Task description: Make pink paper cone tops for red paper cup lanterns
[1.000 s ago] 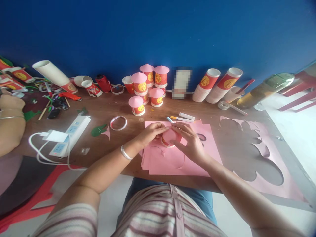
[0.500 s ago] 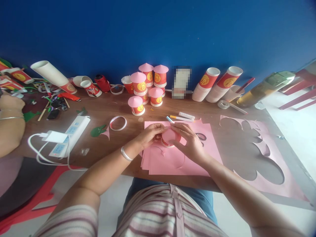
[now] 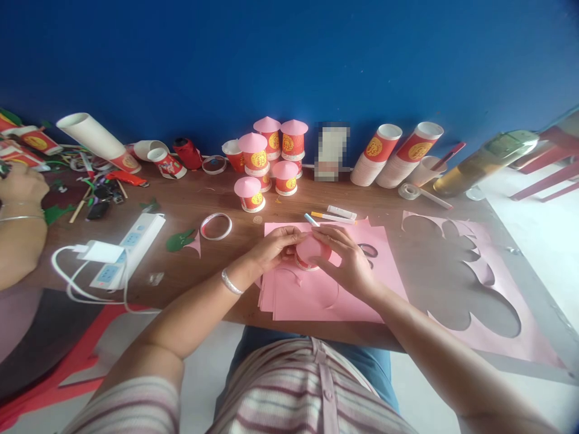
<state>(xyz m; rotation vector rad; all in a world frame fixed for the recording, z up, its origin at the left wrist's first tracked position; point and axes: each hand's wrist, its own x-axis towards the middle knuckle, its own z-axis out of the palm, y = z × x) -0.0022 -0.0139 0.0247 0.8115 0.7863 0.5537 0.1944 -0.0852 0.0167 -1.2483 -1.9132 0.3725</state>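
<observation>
Between my two hands is a red paper cup (image 3: 306, 264) topped by a pink paper cone (image 3: 312, 247), over a stack of pink paper (image 3: 325, 304). My left hand (image 3: 277, 246) pinches the left edge of the cone with thumb and fingers. From the other side my right hand (image 3: 347, 260) curves round, its fingers on the cone's top and right edge and its thumb at the front. Most of the cup is hidden beneath the cone and my fingers. Dark scissor handles (image 3: 368, 250) show just beyond my right hand.
Several finished cups with pink cone tops (image 3: 252, 150) stand toward the wall. Markers (image 3: 332, 216), a tape roll (image 3: 216, 226), a power strip (image 3: 131, 247), stacked paper cups (image 3: 373, 154), a bottle (image 3: 484, 163) and cut pink paper (image 3: 511, 289) surround me. At left is another person's hand (image 3: 22, 187).
My hands and the coned cup have hardly moved. The other person's hand at the left has shifted slightly upward into view.
</observation>
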